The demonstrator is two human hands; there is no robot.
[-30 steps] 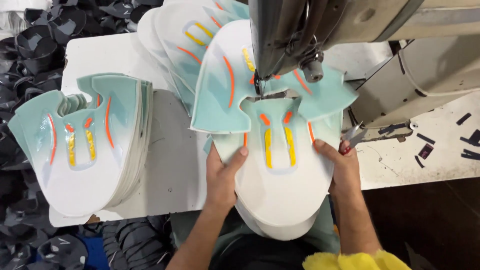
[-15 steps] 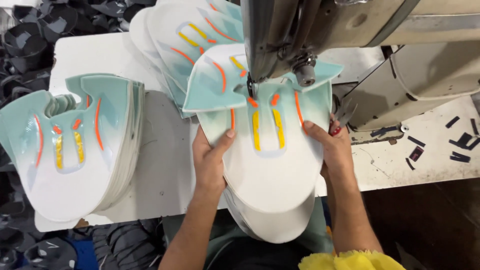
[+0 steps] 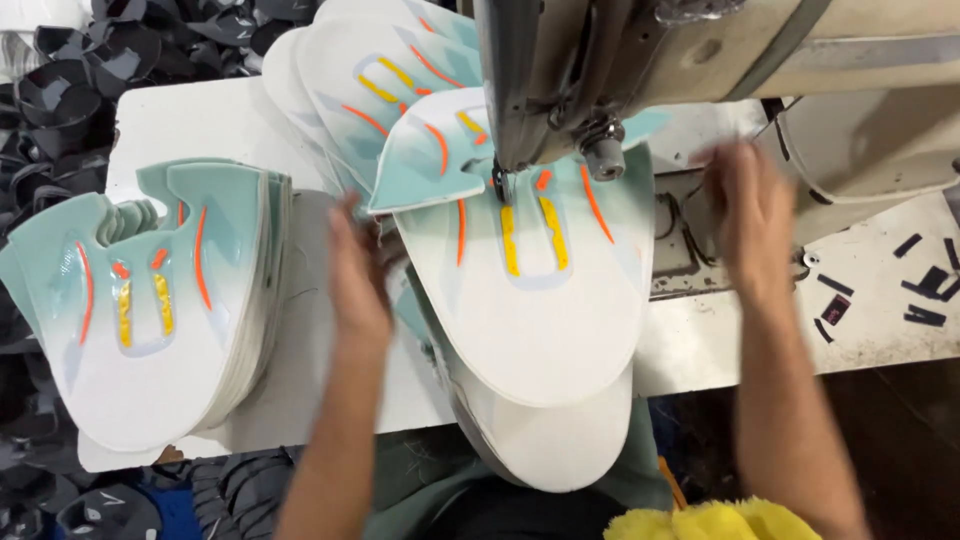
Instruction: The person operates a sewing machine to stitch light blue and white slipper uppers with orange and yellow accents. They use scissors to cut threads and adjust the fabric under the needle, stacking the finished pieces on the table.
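A bit of yellow cloth (image 3: 715, 522) is seen nearest of all, at the bottom edge. Just past it, a pile of white pieces (image 3: 545, 440) hangs over the front of the white table (image 3: 205, 125). On top of that pile the shoe piece (image 3: 535, 290) is laid flat, with its pale blue end tucked under the needle of the sewing machine (image 3: 600, 70). Orange and yellow stripes are seen on it.

The left hand (image 3: 358, 275) is held open at the left edge of the shoe piece; nothing is gripped by it, and it cannot be told if the edge is touched, as the hand is blurred. The right hand (image 3: 748, 215) is open too and is held apart from the piece, near the machine, with nothing in it.

The piece is judged to be thin, light and bendy, and smooth enough to slide. It is likely best held flat at both side edges, well away from the needle.

To the left a second stack (image 3: 150, 300) is set on the table. Further back more pieces (image 3: 380, 70) are fanned out, and dark scraps (image 3: 55, 80) are heaped beyond the table
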